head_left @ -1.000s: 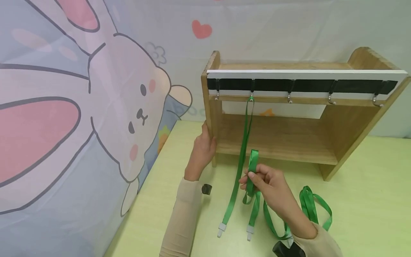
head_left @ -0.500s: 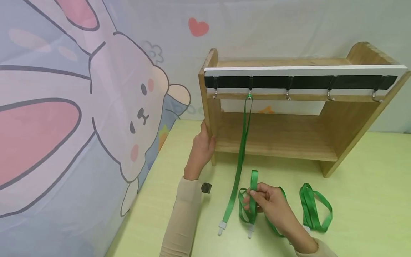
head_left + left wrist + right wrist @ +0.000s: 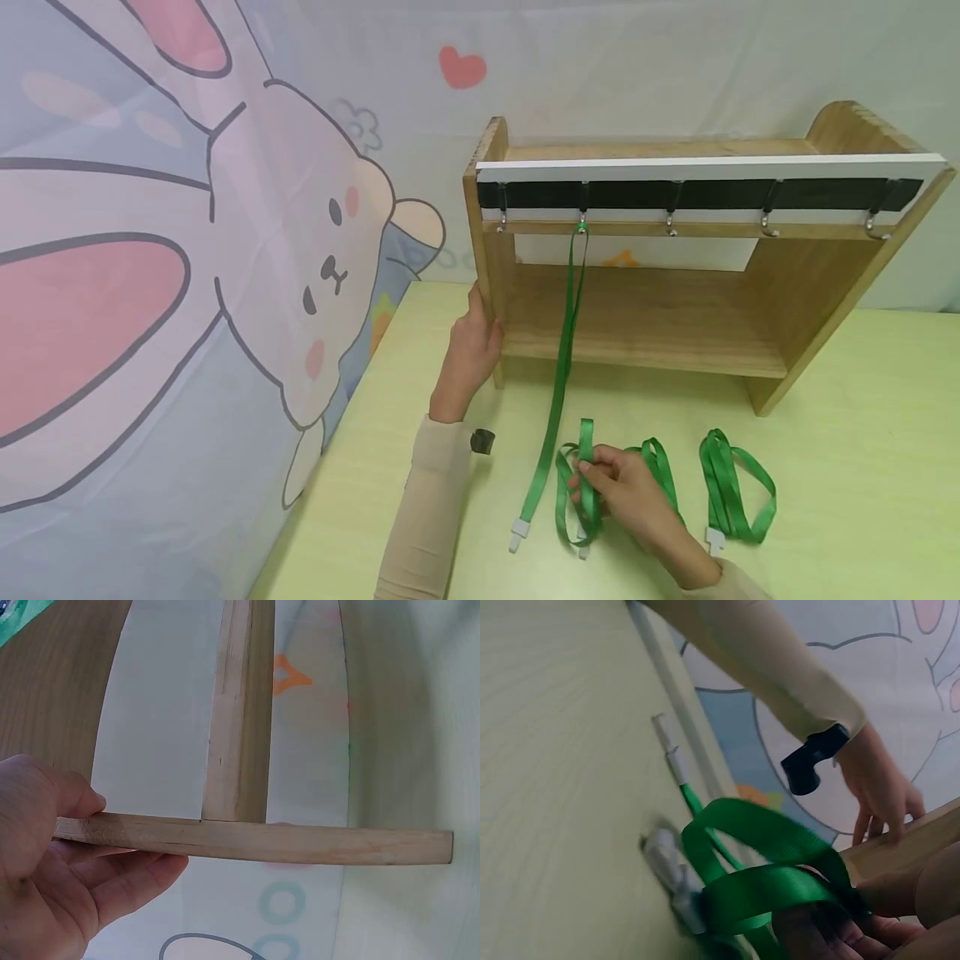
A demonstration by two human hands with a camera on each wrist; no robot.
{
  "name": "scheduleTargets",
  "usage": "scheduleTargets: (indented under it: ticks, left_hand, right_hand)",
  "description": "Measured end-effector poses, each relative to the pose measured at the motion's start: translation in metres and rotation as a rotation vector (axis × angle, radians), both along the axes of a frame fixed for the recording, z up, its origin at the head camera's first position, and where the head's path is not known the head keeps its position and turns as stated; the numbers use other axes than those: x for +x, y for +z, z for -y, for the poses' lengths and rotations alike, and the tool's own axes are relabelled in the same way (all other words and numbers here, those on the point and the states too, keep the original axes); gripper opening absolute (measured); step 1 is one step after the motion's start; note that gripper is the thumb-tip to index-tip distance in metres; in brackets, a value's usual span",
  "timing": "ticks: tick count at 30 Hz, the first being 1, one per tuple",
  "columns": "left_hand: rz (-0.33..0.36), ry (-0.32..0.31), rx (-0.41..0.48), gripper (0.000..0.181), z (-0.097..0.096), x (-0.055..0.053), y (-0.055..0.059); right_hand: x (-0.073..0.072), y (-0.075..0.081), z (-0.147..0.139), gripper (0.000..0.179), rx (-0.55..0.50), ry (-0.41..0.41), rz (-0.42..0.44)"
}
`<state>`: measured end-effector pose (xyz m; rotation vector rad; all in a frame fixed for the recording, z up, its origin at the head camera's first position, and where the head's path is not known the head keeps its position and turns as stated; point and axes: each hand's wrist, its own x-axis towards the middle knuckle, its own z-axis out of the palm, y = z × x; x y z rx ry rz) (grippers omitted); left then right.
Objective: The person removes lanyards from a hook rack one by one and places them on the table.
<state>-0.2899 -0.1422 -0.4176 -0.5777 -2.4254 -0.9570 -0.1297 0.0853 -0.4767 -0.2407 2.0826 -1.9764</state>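
Note:
My left hand (image 3: 471, 342) grips the left side panel (image 3: 480, 237) of a small wooden shelf, thumb on one face and fingers on the other in the left wrist view. Low over the table, my right hand (image 3: 630, 496) pinches a folded green lanyard (image 3: 587, 435) between thumb and fingers. Its loops (image 3: 761, 832) and blurred pale clip (image 3: 667, 859) show in the right wrist view. Another green lanyard (image 3: 562, 375) hangs from the second hook from the left, its white clip (image 3: 519, 533) down near the table front.
Two more lanyards lie on the pale green table: one folded lanyard (image 3: 660, 467) partly behind my right hand, another lanyard (image 3: 723, 492) to its right. A black-and-white strip (image 3: 630, 197) with several metal hooks runs along the shelf's upper front. A cartoon-printed cloth (image 3: 187, 350) stands behind and left.
My right hand has come down toward the table with the lanyard, uncovering more of the folded lanyard beside it. My left hand keeps its grip on the shelf panel.

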Motion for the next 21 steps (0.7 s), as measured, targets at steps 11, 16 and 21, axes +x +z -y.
scheduleTargets:
  ticks: [11,16,21]
  left_hand:
    - [-0.005,-0.015,0.011,0.062,0.001,0.0,0.001]
    - [0.001,-0.014,0.011,0.062,0.001,0.0,0.001]
    - [0.012,-0.015,0.009,0.062,0.001,0.0,0.0]
  right_hand:
    - [-0.008,-0.017,0.01,0.016,0.366,-0.142,-0.12]
    - [-0.008,-0.018,0.011,0.042,0.497,-0.149,-0.142]
    - [-0.008,-0.019,0.012,0.048,0.564,-0.166,-0.161]
